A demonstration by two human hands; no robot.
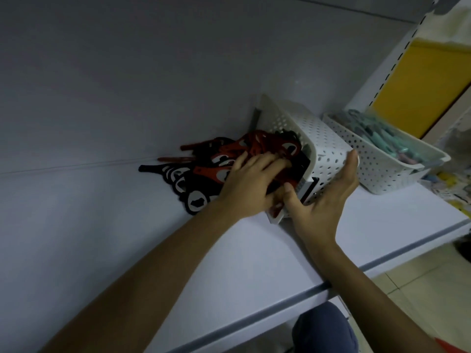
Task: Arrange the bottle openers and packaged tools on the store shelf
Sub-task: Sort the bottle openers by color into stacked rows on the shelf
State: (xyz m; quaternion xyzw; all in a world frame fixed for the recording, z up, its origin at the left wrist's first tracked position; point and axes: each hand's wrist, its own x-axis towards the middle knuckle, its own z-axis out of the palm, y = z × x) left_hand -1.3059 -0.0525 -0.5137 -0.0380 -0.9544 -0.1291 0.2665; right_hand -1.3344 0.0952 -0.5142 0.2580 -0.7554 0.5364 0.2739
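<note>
A white perforated basket (323, 146) lies tipped on its side on the white shelf (229, 256), its mouth facing left. Several red and black bottle openers (178, 174) spill out of it onto the shelf. My left hand (252, 184) lies flat on the openers at the basket's mouth, fingers spread into the pile. My right hand (328, 200) clasps the basket's underside, thumb at its front rim and fingers reaching up its far side. A dark packaged item (303, 187) shows inside the mouth between my hands.
A second white perforated basket (382, 159) with several teal-handled tools stands upright just right of the tipped one. A slotted shelf upright (397, 57) and a yellow panel (420, 82) rise at the right. The shelf's front edge (280, 301) runs diagonally, tiled floor beyond it.
</note>
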